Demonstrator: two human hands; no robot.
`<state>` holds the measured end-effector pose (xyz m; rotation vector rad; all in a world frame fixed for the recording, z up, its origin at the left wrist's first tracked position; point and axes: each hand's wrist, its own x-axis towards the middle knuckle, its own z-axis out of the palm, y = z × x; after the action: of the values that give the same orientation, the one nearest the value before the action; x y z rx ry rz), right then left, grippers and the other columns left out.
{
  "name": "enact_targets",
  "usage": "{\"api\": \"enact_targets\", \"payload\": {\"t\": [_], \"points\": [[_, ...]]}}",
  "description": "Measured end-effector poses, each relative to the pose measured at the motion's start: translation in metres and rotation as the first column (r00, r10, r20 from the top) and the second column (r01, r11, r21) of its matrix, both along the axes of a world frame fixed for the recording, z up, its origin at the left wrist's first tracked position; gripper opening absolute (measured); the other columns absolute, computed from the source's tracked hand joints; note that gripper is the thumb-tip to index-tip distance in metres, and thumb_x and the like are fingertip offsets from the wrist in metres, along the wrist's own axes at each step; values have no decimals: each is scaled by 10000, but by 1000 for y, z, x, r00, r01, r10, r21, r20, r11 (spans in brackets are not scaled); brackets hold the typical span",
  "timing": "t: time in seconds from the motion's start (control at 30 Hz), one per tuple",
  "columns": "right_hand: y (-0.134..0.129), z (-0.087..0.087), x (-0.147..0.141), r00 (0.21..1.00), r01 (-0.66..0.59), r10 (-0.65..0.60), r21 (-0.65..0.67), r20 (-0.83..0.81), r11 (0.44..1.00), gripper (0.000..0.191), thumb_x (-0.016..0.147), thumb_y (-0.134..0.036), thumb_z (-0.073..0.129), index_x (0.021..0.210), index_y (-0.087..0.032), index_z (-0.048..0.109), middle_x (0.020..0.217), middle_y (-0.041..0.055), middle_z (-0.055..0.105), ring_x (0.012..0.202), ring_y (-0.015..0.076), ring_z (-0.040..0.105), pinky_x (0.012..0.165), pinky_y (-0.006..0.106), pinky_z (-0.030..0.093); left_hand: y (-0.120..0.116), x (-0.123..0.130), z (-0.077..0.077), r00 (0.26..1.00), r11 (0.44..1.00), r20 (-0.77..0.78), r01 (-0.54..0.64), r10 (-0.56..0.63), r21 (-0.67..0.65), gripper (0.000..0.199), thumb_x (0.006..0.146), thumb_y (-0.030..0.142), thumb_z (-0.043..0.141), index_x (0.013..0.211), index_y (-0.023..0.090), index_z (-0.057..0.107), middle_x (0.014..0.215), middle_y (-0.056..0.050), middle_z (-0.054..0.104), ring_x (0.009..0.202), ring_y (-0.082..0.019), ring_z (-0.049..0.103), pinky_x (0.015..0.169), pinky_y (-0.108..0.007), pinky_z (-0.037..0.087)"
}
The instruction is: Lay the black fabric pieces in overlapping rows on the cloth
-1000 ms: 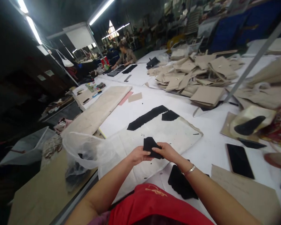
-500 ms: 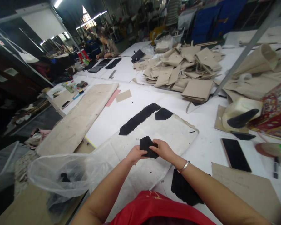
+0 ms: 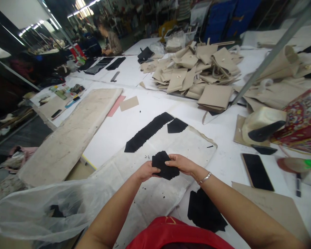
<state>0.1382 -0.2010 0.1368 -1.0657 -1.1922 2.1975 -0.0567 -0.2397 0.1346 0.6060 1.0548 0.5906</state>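
Between my two hands is a small bundle of black cut pieces (image 3: 166,166), its lower edges slightly fanned. My left hand (image 3: 146,171) pinches its left side, thumb on top. On the right side, my right hand (image 3: 181,164) grips the same bundle, with a silver bangle on that wrist. Beyond them, a long overlapping row of black pieces (image 3: 149,133) lies on a whitish sheet (image 3: 197,148). A short group of black pieces (image 3: 177,125) rests at the row's right end. Under my right forearm sits a loose pile of black pieces (image 3: 204,211).
A clear plastic bag (image 3: 23,204) stands at lower left, beside a long pale board (image 3: 75,128). Beige folded pieces (image 3: 191,69) are heaped at the back. A phone (image 3: 257,172), a tape dispenser (image 3: 264,126) and a slanting metal pole (image 3: 272,57) are on the right. A person (image 3: 110,41) sits far back.
The bundle in my hands has spread a little, its lower right edge showing more layers. Both hands still hold it. The view has shifted slightly.
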Motion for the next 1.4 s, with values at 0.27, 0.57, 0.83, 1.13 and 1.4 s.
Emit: {"api": "enact_targets", "payload": {"t": [0.27,0.57,0.83,1.13,1.4], "points": [[11,-17,5,1000,29,-29,-51,6,998,308,605,-341,711,779,-131,567,678,19,644,564,127,572,531,239,448,13,4,-12,1000,1000,21,16,-16,-8,367,500,169,746,832,77,620,741,-65,649,684,-189,616,711,-388,484],[20,-22,9,981,-102,68,188,180,977,331,643,-319,660,921,-148,605,769,14,660,654,154,582,589,253,457,25,12,-19,995,999,-91,30,-29,12,333,522,137,670,841,77,596,707,-53,634,676,-195,613,701,-400,495],[35,-41,8,886,-119,-123,477,446,871,182,631,-213,606,798,-157,651,739,0,668,688,166,588,615,239,435,43,34,-36,973,995,-231,-8,30,98,482,572,103,582,1046,153,514,769,-20,612,710,-199,612,656,-393,510],[92,-50,37,989,94,-90,-25,121,995,263,576,-232,652,811,-116,632,701,32,674,608,142,601,548,230,469,76,26,-16,822,760,-566,329,61,560,837,708,399,635,1375,206,167,1336,-189,379,1203,-306,404,888,-478,428],[137,-69,39,998,57,-62,-180,-26,982,183,543,-179,685,701,-111,622,637,21,658,594,118,597,592,220,478,121,44,-47,401,-256,-749,916,528,310,374,854,135,393,1224,142,449,1195,-113,547,1173,-214,444,1037,-458,293]]}}
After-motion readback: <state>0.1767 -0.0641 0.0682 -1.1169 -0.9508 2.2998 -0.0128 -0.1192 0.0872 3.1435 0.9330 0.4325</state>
